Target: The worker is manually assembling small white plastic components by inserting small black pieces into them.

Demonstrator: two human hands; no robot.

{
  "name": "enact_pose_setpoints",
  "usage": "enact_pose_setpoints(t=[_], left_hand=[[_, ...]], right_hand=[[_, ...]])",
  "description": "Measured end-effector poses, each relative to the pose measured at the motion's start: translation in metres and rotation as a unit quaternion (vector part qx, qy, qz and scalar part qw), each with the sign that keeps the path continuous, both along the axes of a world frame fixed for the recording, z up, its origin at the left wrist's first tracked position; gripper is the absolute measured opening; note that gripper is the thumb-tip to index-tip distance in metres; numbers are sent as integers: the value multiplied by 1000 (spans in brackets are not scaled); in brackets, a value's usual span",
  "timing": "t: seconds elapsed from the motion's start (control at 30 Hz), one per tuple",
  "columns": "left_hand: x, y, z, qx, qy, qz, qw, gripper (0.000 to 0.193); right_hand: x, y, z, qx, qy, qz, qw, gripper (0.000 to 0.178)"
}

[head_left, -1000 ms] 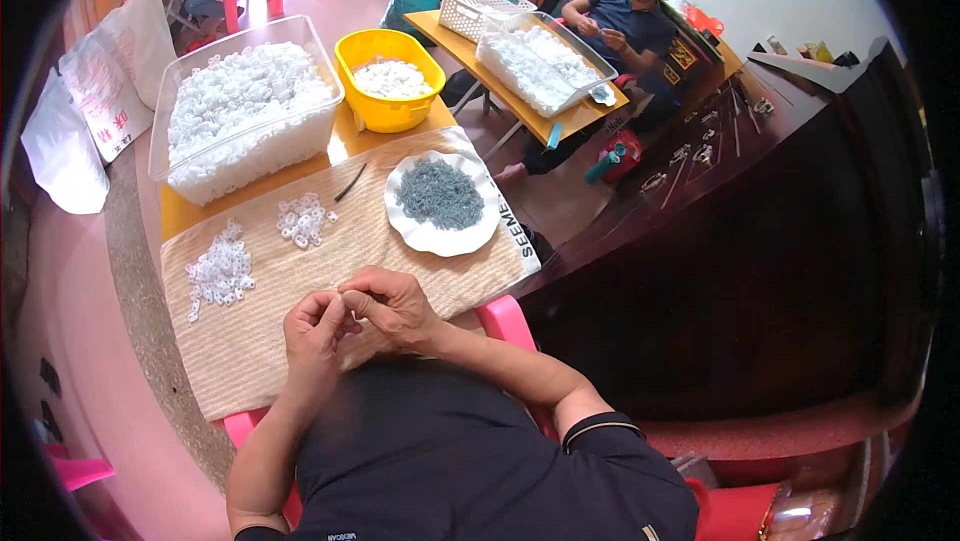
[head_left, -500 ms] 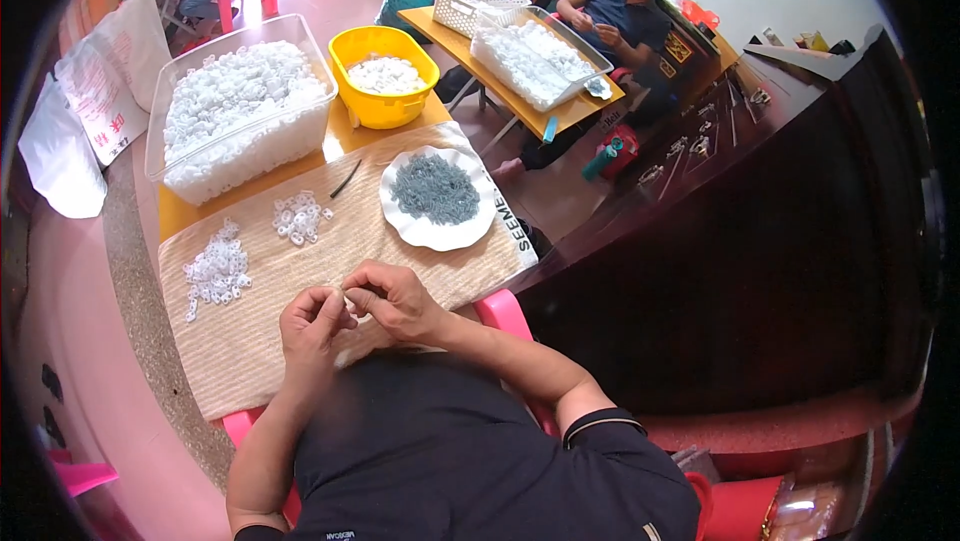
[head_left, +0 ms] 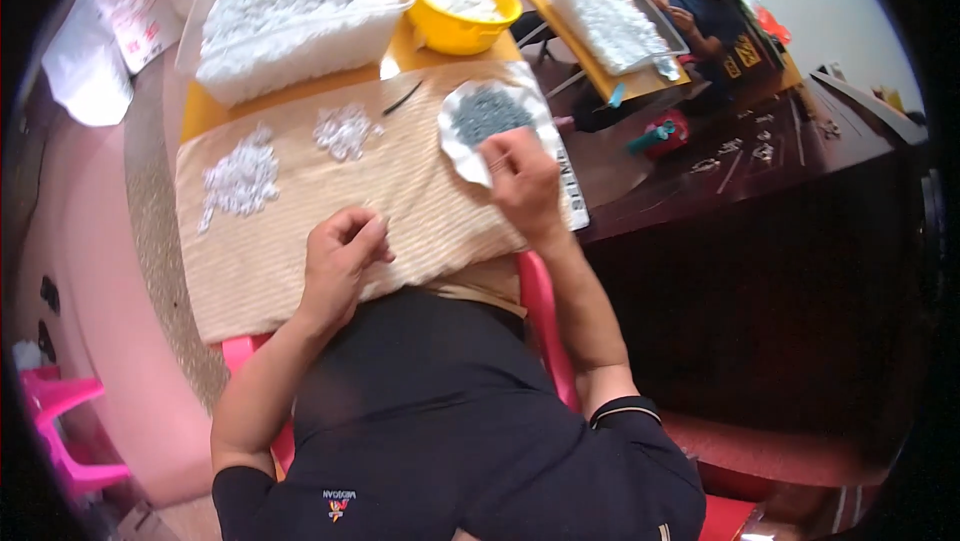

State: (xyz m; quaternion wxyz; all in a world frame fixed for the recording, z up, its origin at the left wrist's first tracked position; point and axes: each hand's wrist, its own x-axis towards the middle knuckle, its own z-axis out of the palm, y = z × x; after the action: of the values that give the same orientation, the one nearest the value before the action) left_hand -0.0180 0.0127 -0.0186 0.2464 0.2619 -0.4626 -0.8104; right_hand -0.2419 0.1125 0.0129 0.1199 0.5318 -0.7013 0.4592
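My left hand (head_left: 345, 253) is above the cloth near its front edge, thumb pressed against curled fingers. Whatever it pinches is too small or too hidden to name. Over the near edge of a white wavy-rimmed plate (head_left: 449, 137) hovers my right hand (head_left: 524, 181), its fingertips drawn together. Small dark grey pieces (head_left: 488, 113) are heaped on that plate; I cannot make out whether one is between the fingertips. On the beige cloth (head_left: 290, 261) lie a pile of small white plastic pieces (head_left: 243, 176) and a smaller pile of white pieces (head_left: 344, 131).
Behind the cloth stand a clear bin (head_left: 290, 66) full of white pieces and a yellow basin (head_left: 460, 33). A thin black stick (head_left: 402, 98) lies nearby. A co-worker (head_left: 700, 6) sits at another table at far right. A dark cabinet (head_left: 740, 311) stands on the right.
My hands were together over the cloth's front edge; now they are apart. The right hand has moved right and forward to the plate. The view has shifted too.
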Motion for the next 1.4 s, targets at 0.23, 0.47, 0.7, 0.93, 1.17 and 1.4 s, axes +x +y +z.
enact_pose_setpoints(t=[0.23,0.47,0.7,0.93,1.17,1.4], left_hand=[[2,2,-1,30,7,-11,999,15],[5,2,-7,21,8,-11,1000,16],[4,1,-4,-32,-12,-32,999,16],[4,3,-8,-42,-19,-32,998,16],[5,3,-4,-50,-24,-24,998,17],[5,4,-2,-91,-36,-19,995,17]], right_hand=[[-38,3,-11,111,23,-2,994,10],[27,-2,-17,122,-261,164,943,11],[64,-8,-26,199,-432,255,842,17],[69,-5,-25,185,-409,250,858,14],[77,-8,-30,172,-383,232,878,12],[82,-9,-39,94,-257,228,934,5]])
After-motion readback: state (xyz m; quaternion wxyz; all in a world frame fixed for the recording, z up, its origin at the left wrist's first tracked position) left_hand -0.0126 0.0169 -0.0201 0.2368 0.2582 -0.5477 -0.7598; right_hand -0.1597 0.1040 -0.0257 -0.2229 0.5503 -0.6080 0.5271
